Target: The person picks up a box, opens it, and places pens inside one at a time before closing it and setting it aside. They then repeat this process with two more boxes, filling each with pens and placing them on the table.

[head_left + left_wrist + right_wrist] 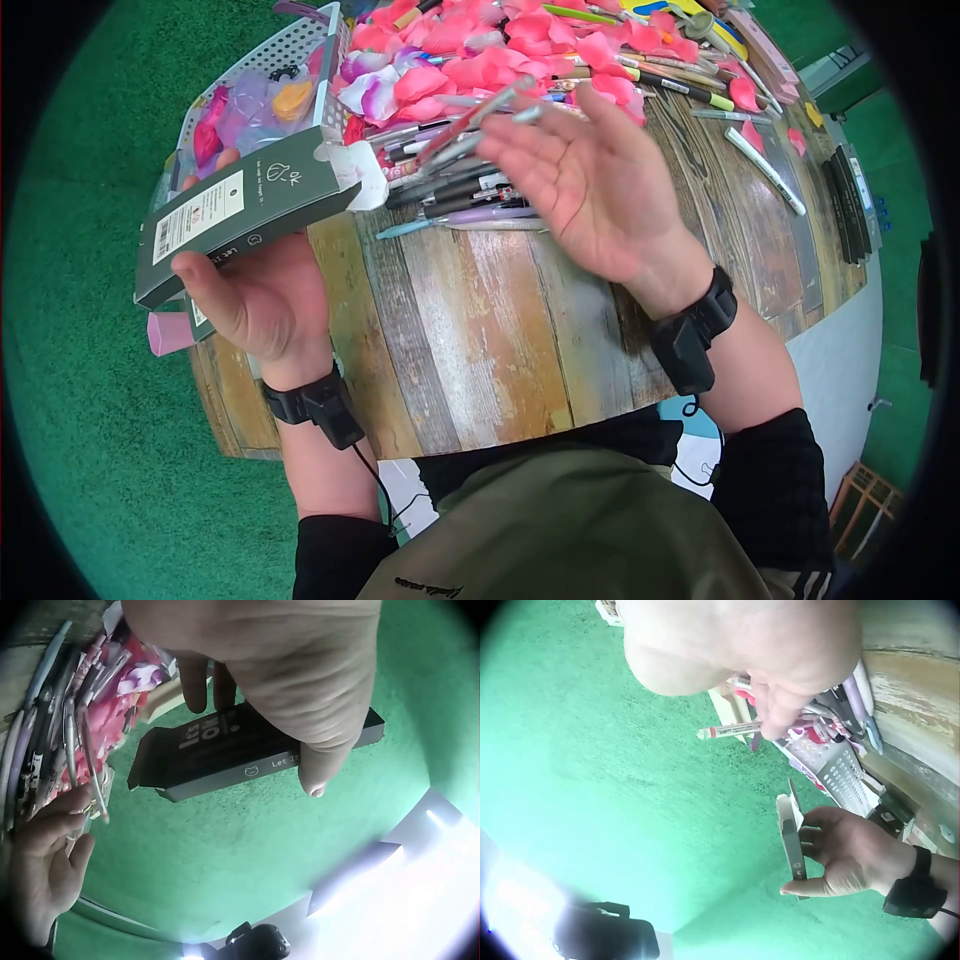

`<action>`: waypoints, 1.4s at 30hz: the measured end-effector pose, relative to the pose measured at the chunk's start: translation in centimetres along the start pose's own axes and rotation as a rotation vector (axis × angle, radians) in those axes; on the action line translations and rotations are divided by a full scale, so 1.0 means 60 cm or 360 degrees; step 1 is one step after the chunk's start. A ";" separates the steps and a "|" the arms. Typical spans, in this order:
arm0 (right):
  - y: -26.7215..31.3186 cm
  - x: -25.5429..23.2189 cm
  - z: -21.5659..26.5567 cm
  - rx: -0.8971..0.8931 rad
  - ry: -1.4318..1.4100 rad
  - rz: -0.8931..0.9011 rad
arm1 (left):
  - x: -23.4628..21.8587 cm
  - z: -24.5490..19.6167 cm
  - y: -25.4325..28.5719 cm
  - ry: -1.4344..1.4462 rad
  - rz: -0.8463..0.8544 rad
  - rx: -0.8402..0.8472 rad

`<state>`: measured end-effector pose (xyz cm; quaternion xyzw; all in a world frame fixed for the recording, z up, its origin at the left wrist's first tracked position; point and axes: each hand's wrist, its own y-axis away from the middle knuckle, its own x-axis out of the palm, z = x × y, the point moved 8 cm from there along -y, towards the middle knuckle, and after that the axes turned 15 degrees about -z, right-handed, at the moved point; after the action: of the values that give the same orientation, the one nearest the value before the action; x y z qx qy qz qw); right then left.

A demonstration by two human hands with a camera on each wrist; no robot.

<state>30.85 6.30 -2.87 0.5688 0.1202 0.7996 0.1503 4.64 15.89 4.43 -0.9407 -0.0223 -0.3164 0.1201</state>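
My left hand (265, 300) grips a long dark green cardboard box (225, 215), thumb on the near side and fingers behind. The box is tilted, its end flap (360, 175) hanging out towards the pens. My right hand (590, 185) is over the table's far side, palm turned to the head camera. A pen with red and white markings (731, 731) sticks out past its fingertips in the right wrist view. A second pale pen lies close beside it in the head view, blurred. Below the right fingers is a row of pens (465, 205), black, purple and light blue.
Pink petals (530, 35) cover more pens at the back of the wooden table (480, 330). A white perforated basket (325, 60) with colourful pieces stands at the left. A white marker (765, 170) lies at the right, near dark flat boxes (850, 205). A pink cup-like piece (170, 333) shows below the box.
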 end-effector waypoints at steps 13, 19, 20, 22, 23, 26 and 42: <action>0.025 0.029 -0.033 -0.0151 0.0803 0.0195 | 0.035 0.063 0.059 0.0482 0.0378 -0.0700; 0.049 0.052 -0.055 -0.0176 0.0893 0.0386 | 0.029 0.082 0.070 0.0391 0.0374 -0.0782; 0.050 0.051 -0.052 -0.0187 0.0916 0.0387 | 0.032 0.082 0.071 0.0469 0.0399 -0.0821; 0.054 0.050 -0.045 -0.0213 0.0964 0.0382 | 0.041 0.084 0.074 0.0629 0.0454 -0.0903; 0.056 0.052 -0.044 -0.0200 0.0962 0.0418 | 0.046 0.084 0.075 0.0644 0.0503 -0.0917; 0.062 0.055 -0.043 -0.0149 0.0959 0.0458 | 0.055 0.086 0.077 0.0632 0.0584 -0.0968; 0.056 0.053 -0.037 -0.0491 0.1314 0.0366 | 0.055 0.085 0.089 -0.0568 0.0301 -0.0265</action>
<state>27.40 4.34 0.42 0.1830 -0.0142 0.9795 0.0831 10.89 11.81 1.34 -0.9864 0.0712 -0.1330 0.0653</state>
